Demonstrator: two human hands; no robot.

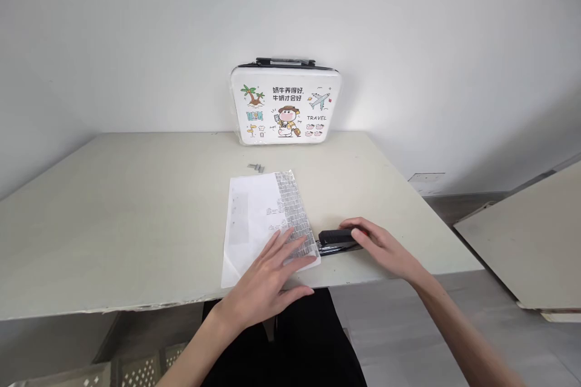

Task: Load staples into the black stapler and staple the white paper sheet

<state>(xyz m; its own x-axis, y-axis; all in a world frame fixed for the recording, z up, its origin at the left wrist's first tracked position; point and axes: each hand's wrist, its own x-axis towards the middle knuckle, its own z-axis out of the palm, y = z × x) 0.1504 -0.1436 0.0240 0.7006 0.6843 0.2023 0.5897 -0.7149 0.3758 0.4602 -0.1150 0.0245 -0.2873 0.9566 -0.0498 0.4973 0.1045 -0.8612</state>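
Note:
A sheaf of white paper point(254, 199) with a grey patterned strip along its right side lies near the table's front edge. My left hand point(276, 272) rests on its lower right part, fingers spread. Just right of the paper, my right hand point(374, 245) is closed around the rear end of a black stapler point(334, 238). The stapler lies on the table with its front end at the paper's right edge. Whether the paper sits between its jaws I cannot tell.
Small strips of staples point(256, 167) lie behind the paper. A white printed case point(285, 106) with a black handle leans against the wall at the back of the table point(136, 211). Plastic baskets point(138, 369) stand below at the left, and a pale panel point(531, 242) is at the right.

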